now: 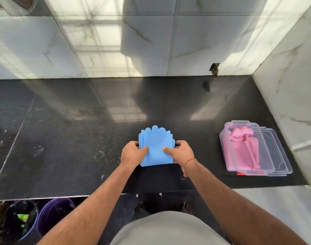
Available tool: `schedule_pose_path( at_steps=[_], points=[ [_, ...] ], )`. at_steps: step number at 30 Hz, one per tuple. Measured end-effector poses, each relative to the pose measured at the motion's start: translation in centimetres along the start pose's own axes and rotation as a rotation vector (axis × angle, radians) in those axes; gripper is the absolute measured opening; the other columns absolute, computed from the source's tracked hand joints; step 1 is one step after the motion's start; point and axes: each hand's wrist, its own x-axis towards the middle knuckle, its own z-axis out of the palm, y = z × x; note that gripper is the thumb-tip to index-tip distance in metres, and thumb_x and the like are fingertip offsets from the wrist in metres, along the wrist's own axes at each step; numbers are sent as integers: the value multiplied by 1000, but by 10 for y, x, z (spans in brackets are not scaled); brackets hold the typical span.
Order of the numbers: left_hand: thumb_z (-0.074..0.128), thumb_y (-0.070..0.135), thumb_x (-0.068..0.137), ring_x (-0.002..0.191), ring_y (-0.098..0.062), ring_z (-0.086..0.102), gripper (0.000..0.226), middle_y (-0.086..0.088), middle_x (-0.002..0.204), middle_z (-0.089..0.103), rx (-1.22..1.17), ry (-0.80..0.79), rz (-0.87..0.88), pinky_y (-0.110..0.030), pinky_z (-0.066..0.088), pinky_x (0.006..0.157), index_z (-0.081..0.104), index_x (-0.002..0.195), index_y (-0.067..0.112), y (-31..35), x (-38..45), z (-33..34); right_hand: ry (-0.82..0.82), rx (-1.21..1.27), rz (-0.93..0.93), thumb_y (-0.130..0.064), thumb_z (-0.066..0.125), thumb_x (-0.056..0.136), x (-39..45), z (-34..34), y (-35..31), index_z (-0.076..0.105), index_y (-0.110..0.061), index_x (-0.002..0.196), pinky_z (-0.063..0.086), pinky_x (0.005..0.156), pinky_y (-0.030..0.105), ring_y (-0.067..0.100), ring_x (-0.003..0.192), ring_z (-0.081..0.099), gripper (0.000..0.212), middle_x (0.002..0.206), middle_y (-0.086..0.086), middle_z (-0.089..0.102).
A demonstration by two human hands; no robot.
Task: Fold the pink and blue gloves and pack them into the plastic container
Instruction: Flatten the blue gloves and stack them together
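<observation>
Both forearms are stretched forward over the black counter [62,138], and the folded blue gloves [155,147] are held between the two hands near the counter's front middle. The left hand [132,153] is set on the left edge of the gloves, with its thumb laid flat on top and the other fingers curled down at the side; whether they are tucked under the fold cannot be told. The right hand [180,152] is placed the same way on the right edge, thumb pressed on top and fingers bent around the side. An orange thread [189,162] is worn on the right wrist. The rounded fingertips of the gloves are pointed away from the person, toward the marble wall [98,41].

Well apart to the right, the clear plastic container [246,149] is seen on the counter, close to the side wall, with the pink gloves [243,151] already lying inside it. A clear lid [278,156] is lying just beside it, partly under its right side. The stretch of counter between the hands and the container is bare. Below the counter's front edge, a purple bucket [53,214] is seen on the floor at the left.
</observation>
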Motion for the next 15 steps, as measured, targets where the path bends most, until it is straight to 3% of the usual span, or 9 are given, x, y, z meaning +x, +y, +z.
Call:
schedule_pose_path(
  at_steps=[2,4,6,9,12,15],
  points=[
    [77,21,90,92,-23,80,13,-6,99,83,-112,-105,-57,-44,66,85,79,98,10,4,3,1,-25,90,8,-18,89,79,0,2,-3,63,-8,126,63,95,53,29,106,75,55,119,9,75],
    [80,17,93,86,-19,80,9,-10,104,84,-217,-192,-86,-34,66,70,79,98,10,7,2,1,-98,203,49,-8,87,82,0,2,-6,70,-1,118,63,94,56,36,105,78,40,114,17,78],
    [79,16,95,87,-17,79,14,-8,108,83,-291,-222,-74,-24,59,61,77,108,11,9,-2,1,-203,334,123,-1,84,86,-2,-1,-9,72,4,119,66,88,51,36,103,79,35,113,19,80],
    [76,17,98,105,-23,79,26,-6,118,81,-425,-232,-35,-32,63,78,72,124,13,10,-9,3,-292,432,158,-1,83,87,-6,-8,-8,74,0,114,66,68,36,24,86,82,29,104,12,83],
    [75,16,99,114,-22,77,36,-3,125,79,-485,-259,20,-41,64,94,67,133,18,12,-17,5,-280,417,84,-6,87,85,-9,-18,-2,76,-8,112,67,73,35,19,86,81,29,102,6,84],
    [79,19,92,120,-26,75,49,-7,131,77,-554,-313,100,-44,63,99,63,138,18,18,-26,11,-260,377,-42,-10,87,85,-11,-34,0,78,-12,109,67,74,34,19,88,82,25,99,2,84]
  ],
)
